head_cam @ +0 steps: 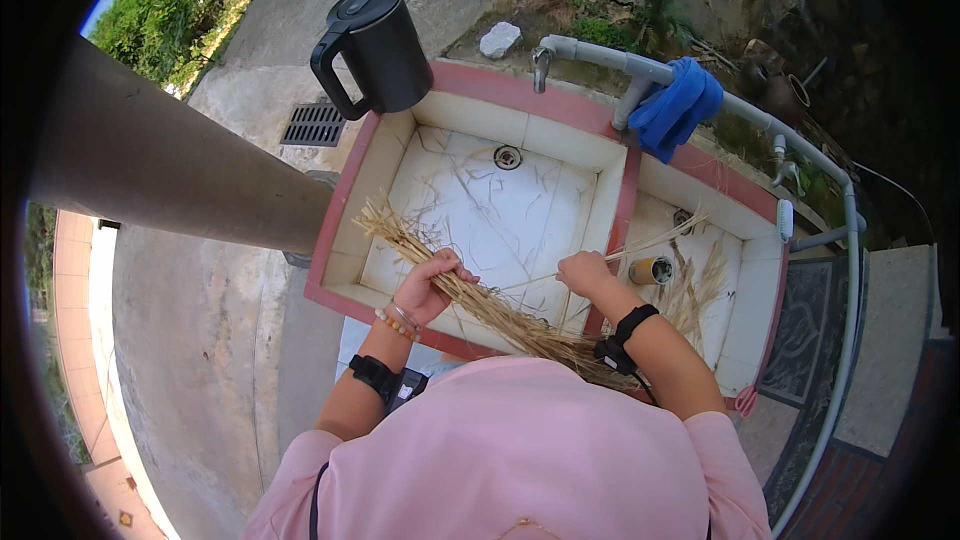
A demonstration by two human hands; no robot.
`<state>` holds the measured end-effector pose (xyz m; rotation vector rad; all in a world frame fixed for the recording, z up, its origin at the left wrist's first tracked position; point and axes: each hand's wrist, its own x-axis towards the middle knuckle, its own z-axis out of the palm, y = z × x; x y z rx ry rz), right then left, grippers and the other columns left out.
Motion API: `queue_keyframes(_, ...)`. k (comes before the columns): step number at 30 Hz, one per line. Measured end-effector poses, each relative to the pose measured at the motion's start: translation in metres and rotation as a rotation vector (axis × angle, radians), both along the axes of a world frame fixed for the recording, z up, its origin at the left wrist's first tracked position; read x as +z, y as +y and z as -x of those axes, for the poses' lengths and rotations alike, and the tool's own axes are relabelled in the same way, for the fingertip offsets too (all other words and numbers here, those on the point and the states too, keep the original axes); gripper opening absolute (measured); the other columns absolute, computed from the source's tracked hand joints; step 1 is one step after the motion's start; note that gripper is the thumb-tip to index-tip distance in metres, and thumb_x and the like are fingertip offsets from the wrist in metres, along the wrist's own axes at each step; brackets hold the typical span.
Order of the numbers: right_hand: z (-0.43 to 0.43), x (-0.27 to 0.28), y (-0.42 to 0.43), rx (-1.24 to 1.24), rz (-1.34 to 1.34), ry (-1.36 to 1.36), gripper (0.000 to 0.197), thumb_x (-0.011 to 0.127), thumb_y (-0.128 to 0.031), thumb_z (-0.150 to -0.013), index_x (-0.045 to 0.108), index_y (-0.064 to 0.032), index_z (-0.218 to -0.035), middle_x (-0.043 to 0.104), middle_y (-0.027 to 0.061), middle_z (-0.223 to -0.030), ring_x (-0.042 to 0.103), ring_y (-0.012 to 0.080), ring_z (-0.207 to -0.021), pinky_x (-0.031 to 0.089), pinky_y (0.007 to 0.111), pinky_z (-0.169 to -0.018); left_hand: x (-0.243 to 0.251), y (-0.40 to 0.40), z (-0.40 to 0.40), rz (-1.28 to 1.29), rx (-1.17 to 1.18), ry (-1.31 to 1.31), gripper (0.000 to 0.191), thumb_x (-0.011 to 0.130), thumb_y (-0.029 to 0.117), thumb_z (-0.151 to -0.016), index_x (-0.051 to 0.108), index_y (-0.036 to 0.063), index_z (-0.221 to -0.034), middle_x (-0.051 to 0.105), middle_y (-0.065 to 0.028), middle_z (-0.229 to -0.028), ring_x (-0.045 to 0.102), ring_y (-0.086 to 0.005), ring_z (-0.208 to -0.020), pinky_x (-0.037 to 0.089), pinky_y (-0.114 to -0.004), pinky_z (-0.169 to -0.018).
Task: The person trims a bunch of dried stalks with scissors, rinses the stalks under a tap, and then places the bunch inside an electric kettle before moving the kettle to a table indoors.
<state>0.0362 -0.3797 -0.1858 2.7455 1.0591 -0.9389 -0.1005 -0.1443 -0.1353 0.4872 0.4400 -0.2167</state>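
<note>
My left hand grips a thick bundle of dry straw stalks near its cut end. The bundle slants down to the right over the tiled double sink, its far end partly hidden under my right forearm and shirt. In my right hand a few thin straw strands are pinched, running up right over the divider. One pale strand stretches between that hand and the bundle. Bits of straw litter the left basin. Loose straw and an open yellow can lie in the right basin.
A black electric kettle stands on the sink's far left corner. Grey water pipes with a metal tap and a blue cloth run along the back. A white brush and pink-handled scissors rest on the right rim. A column rises at left.
</note>
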Motion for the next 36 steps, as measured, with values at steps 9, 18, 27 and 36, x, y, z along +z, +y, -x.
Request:
queue_keyframes(9, 0.040, 0.040, 0.006, 0.031, -0.489, 0.227, 0.026, 0.039, -0.031, -0.082, 0.055, -0.0099, -0.082, 0.057, 0.0134, -0.070, 0.054, 0.0316, -0.068, 0.042, 0.041, -0.060, 0.010, -0.018, 0.008, -0.052, 0.264, 0.220, 0.028, 0.052, 0.012, -0.077, 0.046, 0.0052, -0.104, 0.056, -0.0067, -0.072, 0.055, -0.0195, -0.072, 0.044, -0.035, -0.073)
queue_keyframes(18, 0.055, 0.022, 0.021, -0.111, -0.425, 0.457, 0.033, 0.041, -0.032, -0.082, 0.056, -0.0034, -0.091, 0.057, 0.0148, -0.084, 0.053, 0.0299, -0.080, 0.041, 0.034, -0.069, -0.015, 0.017, 0.011, 0.037, 0.243, 0.277, 0.019, 0.052, 0.020, -0.080, 0.049, 0.0056, -0.067, 0.053, -0.0059, -0.073, 0.051, -0.0194, -0.077, 0.041, -0.034, -0.079)
queue_keyframes(27, 0.036, 0.005, 0.040, -0.500, -0.243, 0.378, 0.039, 0.046, -0.036, -0.077, 0.055, -0.0035, -0.098, 0.057, 0.0163, -0.090, 0.054, 0.0294, -0.084, 0.041, 0.035, -0.073, -0.022, 0.110, -0.010, 0.181, 0.315, 0.111, 0.029, 0.047, 0.033, -0.082, 0.051, 0.0044, -0.081, 0.040, -0.0009, -0.054, 0.045, -0.0153, -0.057, 0.040, -0.035, -0.077)
queue_keyframes(36, 0.035, -0.069, 0.040, -0.278, 0.020, 0.442, 0.037, 0.047, -0.030, -0.077, 0.051, -0.0070, -0.106, 0.055, 0.0146, -0.099, 0.050, 0.0285, -0.093, 0.040, 0.035, -0.079, -0.039, 0.120, 0.004, 0.080, 0.213, 0.277, 0.009, 0.055, 0.011, -0.077, 0.051, 0.0046, -0.081, 0.050, -0.0018, -0.063, 0.050, -0.0148, -0.062, 0.042, -0.031, -0.073)
